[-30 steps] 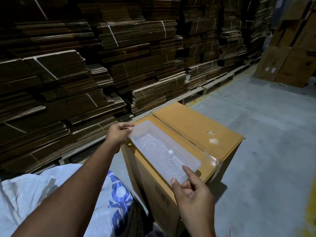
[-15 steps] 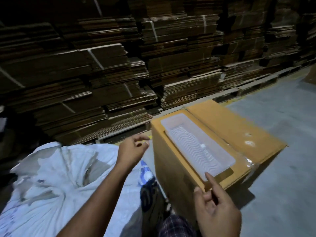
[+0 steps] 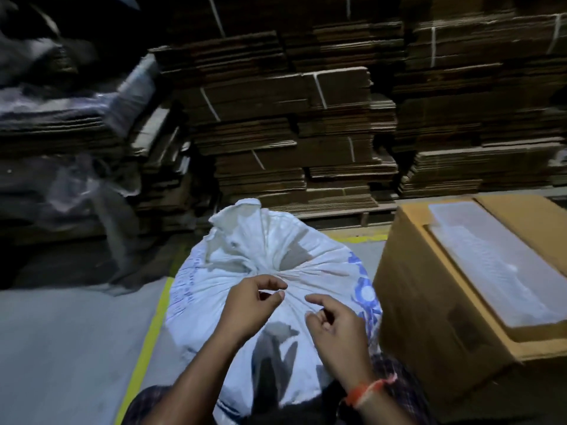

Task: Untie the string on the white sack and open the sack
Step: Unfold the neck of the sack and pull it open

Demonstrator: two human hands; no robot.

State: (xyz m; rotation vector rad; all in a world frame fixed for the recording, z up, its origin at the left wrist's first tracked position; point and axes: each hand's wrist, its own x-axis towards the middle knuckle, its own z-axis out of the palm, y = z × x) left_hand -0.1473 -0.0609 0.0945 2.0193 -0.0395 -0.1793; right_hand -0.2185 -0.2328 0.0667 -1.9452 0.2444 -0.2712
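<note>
Reaching for the tie on the white sack [image 3: 270, 271] at lower centre, left hand [image 3: 250, 305] and right hand [image 3: 334, 323] loosely curled, empty (string not discernible); next, pinch the gathered neck.

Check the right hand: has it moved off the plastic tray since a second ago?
Yes. The right hand has left the tray on the cardboard box and gone left, now over the tied neck of the white sack.

Single head-worn view, looking forward and down — close over the white sack [image 3: 276, 262], wide-angle
</note>
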